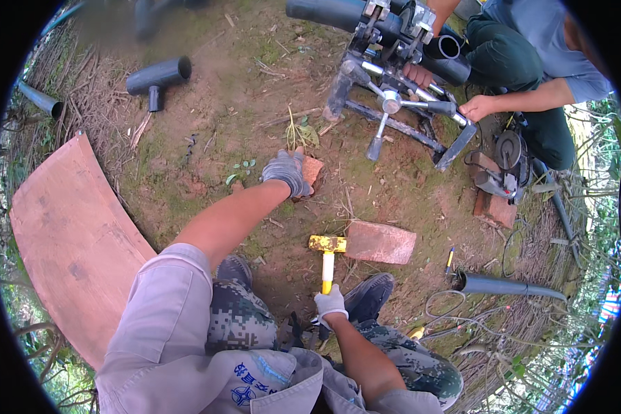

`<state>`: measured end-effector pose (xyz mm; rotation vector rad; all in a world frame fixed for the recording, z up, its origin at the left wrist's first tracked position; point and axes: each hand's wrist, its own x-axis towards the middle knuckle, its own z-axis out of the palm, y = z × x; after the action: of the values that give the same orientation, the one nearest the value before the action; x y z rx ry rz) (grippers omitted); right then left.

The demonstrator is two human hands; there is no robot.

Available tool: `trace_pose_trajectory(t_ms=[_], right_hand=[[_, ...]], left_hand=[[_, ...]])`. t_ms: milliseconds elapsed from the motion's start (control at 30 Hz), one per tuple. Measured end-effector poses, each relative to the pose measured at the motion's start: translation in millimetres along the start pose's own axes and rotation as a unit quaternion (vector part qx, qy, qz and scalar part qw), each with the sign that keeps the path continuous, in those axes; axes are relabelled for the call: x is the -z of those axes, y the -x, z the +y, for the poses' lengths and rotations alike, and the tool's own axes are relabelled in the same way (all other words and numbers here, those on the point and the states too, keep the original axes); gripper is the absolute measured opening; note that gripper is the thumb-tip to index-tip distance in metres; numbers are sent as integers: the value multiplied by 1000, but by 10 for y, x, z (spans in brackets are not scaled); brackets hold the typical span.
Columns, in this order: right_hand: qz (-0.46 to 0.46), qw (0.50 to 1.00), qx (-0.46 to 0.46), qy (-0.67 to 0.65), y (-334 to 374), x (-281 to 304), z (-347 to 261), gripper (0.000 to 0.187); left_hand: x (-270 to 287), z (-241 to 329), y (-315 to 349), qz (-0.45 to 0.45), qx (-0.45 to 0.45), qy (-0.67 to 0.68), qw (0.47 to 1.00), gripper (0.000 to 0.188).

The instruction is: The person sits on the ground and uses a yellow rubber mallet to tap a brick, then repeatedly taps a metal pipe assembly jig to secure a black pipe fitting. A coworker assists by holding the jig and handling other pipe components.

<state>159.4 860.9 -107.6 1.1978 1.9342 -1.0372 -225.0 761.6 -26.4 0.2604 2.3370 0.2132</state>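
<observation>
My left hand (288,174), in a grey glove, reaches forward with its fingers closed over a small reddish brick (312,172) on the soil. Part of that brick is hidden under the glove. Just beyond the fingertips lies a green sprig (302,131). In a pale glove, my right hand (330,303) grips the handle of a sledgehammer (328,243) with a worn yellow head. The hammer head is beside the left end of a larger reddish brick (381,242), which lies flat near my shoe.
Ahead right, another person (531,65) handles a metal pipe clamping machine (391,102). A black pipe tee (159,79) lies far left, a curved wooden board (76,241) nearer. A power tool (507,165), black pipe (507,285) and cables lie at right.
</observation>
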Motion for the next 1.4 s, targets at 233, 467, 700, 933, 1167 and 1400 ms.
trace_pose_trajectory(t_ms=[233, 467, 700, 933, 1167, 1400], right_hand=[[90, 994, 51, 47, 250, 142, -331, 33], [127, 967, 217, -50, 122, 530, -1060, 33], [18, 820, 508, -262, 296, 1172, -2455, 32], [68, 964, 254, -21, -494, 274, -1956, 41], [62, 940, 335, -4, 65, 719, -2419, 41], [123, 877, 448, -120, -77, 384, -2279, 40]], left_hand=[[53, -58, -60, -23, 0, -18, 1000, 131], [-457, -776, -72, 109, -93, 171, 975, 111], [-1216, -1587, 421, 266, -84, 268, 922, 73], [-1471, -1643, 804, 202, -38, 320, 925, 70], [-1552, -1899, 725, 254, -15, 375, 892, 50], [-1662, -2009, 775, 204, 12, 369, 907, 43]])
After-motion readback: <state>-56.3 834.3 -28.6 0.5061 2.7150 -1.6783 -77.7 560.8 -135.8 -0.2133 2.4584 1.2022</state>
